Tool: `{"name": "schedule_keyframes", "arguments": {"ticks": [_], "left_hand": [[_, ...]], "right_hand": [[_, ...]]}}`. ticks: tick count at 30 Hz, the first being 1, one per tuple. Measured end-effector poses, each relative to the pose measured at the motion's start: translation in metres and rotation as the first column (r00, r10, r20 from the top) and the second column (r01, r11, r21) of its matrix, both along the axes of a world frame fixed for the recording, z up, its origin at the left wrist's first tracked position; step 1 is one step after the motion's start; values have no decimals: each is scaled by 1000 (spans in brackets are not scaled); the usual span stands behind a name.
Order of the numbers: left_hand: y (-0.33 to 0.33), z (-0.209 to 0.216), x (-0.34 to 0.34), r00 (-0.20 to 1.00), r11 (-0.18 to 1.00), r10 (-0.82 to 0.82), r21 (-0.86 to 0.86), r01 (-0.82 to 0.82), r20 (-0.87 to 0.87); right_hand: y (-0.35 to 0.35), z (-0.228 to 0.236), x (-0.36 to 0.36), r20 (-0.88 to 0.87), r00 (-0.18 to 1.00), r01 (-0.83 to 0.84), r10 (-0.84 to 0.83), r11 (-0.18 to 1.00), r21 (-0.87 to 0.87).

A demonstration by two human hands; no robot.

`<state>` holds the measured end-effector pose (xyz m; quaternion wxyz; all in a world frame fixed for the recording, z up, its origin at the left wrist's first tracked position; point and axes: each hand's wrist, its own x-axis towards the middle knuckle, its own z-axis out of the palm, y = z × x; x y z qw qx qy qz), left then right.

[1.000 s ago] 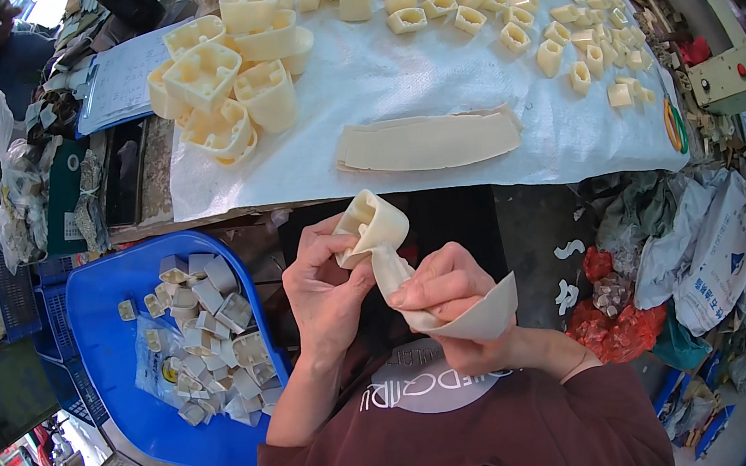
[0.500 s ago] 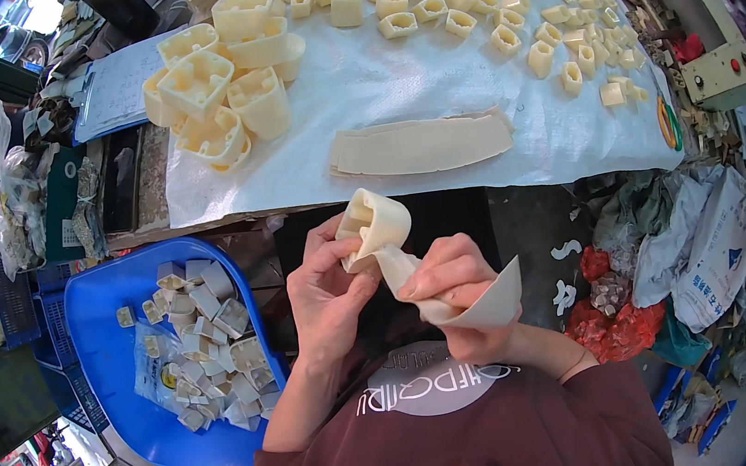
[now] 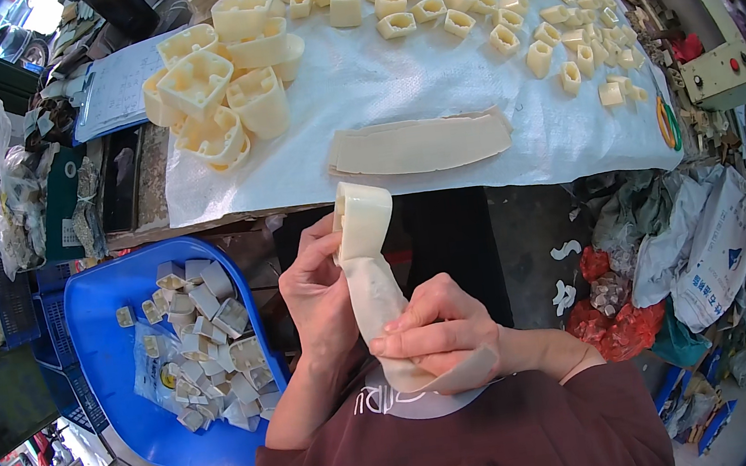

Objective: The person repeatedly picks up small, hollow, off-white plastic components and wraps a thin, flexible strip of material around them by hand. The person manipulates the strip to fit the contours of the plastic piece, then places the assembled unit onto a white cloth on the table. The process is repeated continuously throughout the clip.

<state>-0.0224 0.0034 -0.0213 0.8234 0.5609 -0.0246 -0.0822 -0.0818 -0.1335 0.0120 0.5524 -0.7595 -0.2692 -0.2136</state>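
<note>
Two hands work close to my chest: my left hand (image 3: 319,286) grips a small cream block (image 3: 362,218) with a cream strip (image 3: 377,302) wrapped over it, while my right hand (image 3: 440,327) pinches the strip's lower end between thumb and fingers. Just beyond them I see a flat stack of strips (image 3: 423,143) on the white sheet (image 3: 427,68), with rows of small blocks (image 3: 495,13) far right and larger moulds (image 3: 215,85) far left. Near left sits a blue tub (image 3: 100,322) of pale pieces.
</note>
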Motion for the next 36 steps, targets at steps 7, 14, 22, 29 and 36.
{"name": "schedule_keyframes", "arguments": {"ticks": [7, 14, 22, 29, 36], "left_hand": [[3, 5, 1, 1000, 998, -31, -51, 31, 0], [3, 11, 0, 975, 985, -13, -171, -26, -222], [6, 18, 9, 953, 948, 67, -279, -153, -295], [7, 8, 17, 977, 939, 187, -274, -208, -101], [7, 3, 16, 981, 956, 189, -234, -176, 34]], "right_hand": [[3, -3, 13, 268, 963, 36, -34, 999, -2], [8, -3, 12, 367, 892, 344, -264, 923, -173], [-2, -4, 8, 321, 921, 342, -220, 850, -401], [-8, -7, 0, 264, 938, 330, -223, 807, -490], [-9, -2, 0, 379, 878, 438, -293, 811, -388]]}}
